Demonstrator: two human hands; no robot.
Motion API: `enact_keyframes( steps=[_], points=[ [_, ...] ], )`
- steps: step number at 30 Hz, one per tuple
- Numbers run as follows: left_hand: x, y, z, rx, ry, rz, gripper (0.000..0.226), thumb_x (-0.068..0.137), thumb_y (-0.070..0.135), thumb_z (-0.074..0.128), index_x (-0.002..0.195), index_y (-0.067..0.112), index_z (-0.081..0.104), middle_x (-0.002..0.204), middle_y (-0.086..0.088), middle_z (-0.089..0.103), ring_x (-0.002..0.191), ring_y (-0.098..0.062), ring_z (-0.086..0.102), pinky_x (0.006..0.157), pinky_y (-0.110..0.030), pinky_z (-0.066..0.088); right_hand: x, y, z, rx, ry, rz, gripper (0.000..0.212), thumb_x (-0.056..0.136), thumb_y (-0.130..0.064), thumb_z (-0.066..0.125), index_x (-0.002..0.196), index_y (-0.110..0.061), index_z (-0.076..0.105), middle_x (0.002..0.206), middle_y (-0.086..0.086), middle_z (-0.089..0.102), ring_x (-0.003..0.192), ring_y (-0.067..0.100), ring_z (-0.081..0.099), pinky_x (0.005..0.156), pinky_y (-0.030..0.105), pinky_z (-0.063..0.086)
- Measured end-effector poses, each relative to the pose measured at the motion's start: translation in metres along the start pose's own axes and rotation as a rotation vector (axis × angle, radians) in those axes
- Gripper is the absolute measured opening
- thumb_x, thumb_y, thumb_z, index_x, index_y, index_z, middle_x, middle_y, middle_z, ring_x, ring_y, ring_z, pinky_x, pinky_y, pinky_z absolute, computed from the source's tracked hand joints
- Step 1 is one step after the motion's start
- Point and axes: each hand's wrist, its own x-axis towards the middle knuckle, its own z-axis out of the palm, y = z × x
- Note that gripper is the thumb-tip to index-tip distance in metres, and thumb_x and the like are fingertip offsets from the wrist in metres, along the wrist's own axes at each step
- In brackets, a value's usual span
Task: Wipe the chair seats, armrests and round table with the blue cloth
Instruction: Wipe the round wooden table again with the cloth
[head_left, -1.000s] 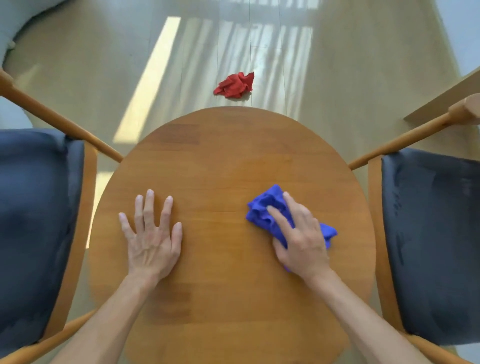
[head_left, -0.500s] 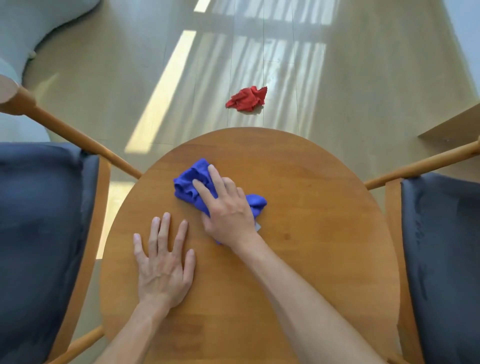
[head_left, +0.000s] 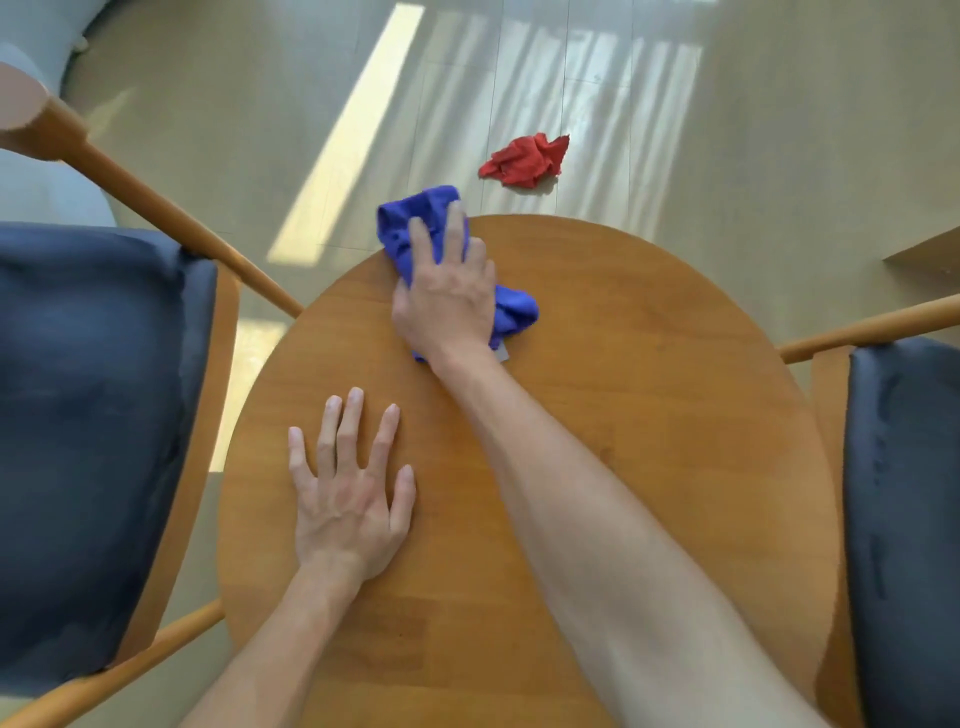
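The right hand (head_left: 447, 301) lies with fingers straight and close together, pressing the blue cloth (head_left: 415, 228) at the far left edge of the round table (head_left: 623, 415), part of it overhanging. The left hand (head_left: 348, 493) rests flat on the near tabletop, fingers spread. A red cloth (head_left: 524, 160) lies on the floor beyond.

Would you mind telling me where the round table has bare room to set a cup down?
The right half of the round table is bare, from the right forearm to the rim beside the right chair. The far left rim is crowded: the right hand presses the blue cloth there. The left hand lies flat near left.
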Motion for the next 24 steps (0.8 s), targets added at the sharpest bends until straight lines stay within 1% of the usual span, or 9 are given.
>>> enact_keyframes(
  steps=[3,5,7,11,14,17,20,22,24],
  points=[
    [-0.001,-0.003,0.001,0.000,0.012,-0.014,0.062,0.090,0.043,0.031,0.146,0.019,0.038,0.157,-0.014,0.024,0.146,-0.030,0.018,0.115,-0.062,0.011,-0.026,-0.015,0.001,0.001,-0.162,-0.407,0.058,0.089,-0.032,0.043,0.146,-0.025,0.035,0.159,0.012,0.017,0.118,0.030,0.043,0.090,0.038,0.035],
    [-0.001,-0.003,0.001,-0.003,0.028,-0.003,0.062,0.090,0.043,0.031,0.146,0.019,0.038,0.157,-0.013,0.024,0.146,-0.030,0.019,0.114,-0.062,0.012,-0.030,0.036,-0.011,0.018,-0.114,-0.420,0.060,0.086,-0.029,0.048,0.145,-0.024,0.039,0.158,0.011,0.021,0.118,0.031,0.044,0.089,0.040,0.037],
    [0.001,-0.003,0.004,-0.006,0.048,0.001,0.062,0.090,0.044,0.031,0.147,0.021,0.037,0.157,-0.012,0.023,0.146,-0.030,0.019,0.114,-0.062,0.012,-0.030,0.113,-0.028,-0.022,-0.029,-0.168,0.059,0.086,-0.026,0.051,0.144,-0.021,0.041,0.157,0.013,0.024,0.118,0.035,0.046,0.089,0.044,0.039],
    [0.003,0.001,0.006,-0.032,0.072,0.008,0.062,0.089,0.043,0.033,0.146,0.021,0.036,0.156,-0.014,0.024,0.146,-0.032,0.019,0.114,-0.063,0.011,-0.069,0.249,-0.067,-0.006,0.138,0.514,0.056,0.090,-0.024,0.049,0.145,-0.013,0.039,0.154,0.022,0.025,0.122,0.047,0.041,0.102,0.049,0.031],
    [0.003,0.002,0.005,-0.026,0.057,0.009,0.061,0.089,0.042,0.033,0.146,0.020,0.036,0.155,-0.015,0.025,0.145,-0.033,0.020,0.113,-0.065,0.013,-0.101,0.213,-0.060,0.026,0.178,0.746,0.056,0.090,-0.023,0.048,0.144,-0.010,0.040,0.153,0.025,0.025,0.121,0.048,0.041,0.102,0.049,0.031],
    [0.002,0.000,0.000,-0.048,0.015,0.008,0.061,0.089,0.042,0.031,0.146,0.019,0.038,0.155,-0.015,0.026,0.145,-0.033,0.021,0.112,-0.065,0.014,-0.109,0.106,-0.043,0.076,0.092,0.547,0.060,0.086,-0.030,0.051,0.143,-0.013,0.043,0.154,0.023,0.025,0.117,0.042,0.045,0.096,0.046,0.036],
    [0.003,0.003,-0.010,-0.169,-0.004,-0.048,0.062,0.088,0.044,0.031,0.142,0.018,0.045,0.154,-0.012,0.031,0.145,-0.030,0.023,0.114,-0.063,0.011,-0.118,0.016,-0.029,0.177,-0.158,0.296,0.069,0.089,-0.047,0.045,0.150,-0.020,0.028,0.159,0.019,0.007,0.131,0.039,0.031,0.103,0.046,0.030],
    [0.009,0.011,-0.022,-0.339,0.045,-0.167,0.062,0.087,0.044,0.028,0.141,0.017,0.045,0.153,-0.009,0.034,0.144,-0.028,0.023,0.114,-0.062,0.010,-0.117,0.009,-0.033,0.301,-0.261,0.223,0.065,0.095,-0.048,0.042,0.152,-0.023,0.024,0.161,0.015,0.003,0.138,0.039,0.020,0.112,0.046,0.022],
    [0.021,0.025,-0.035,-0.489,0.118,-0.265,0.060,0.088,0.044,0.030,0.142,0.020,0.041,0.153,-0.007,0.032,0.144,-0.027,0.021,0.114,-0.060,0.013,-0.121,0.038,-0.050,0.425,-0.176,0.189,0.055,0.099,-0.038,0.042,0.150,-0.021,0.030,0.160,0.010,0.013,0.143,0.034,0.017,0.116,0.042,0.015]
  ],
)
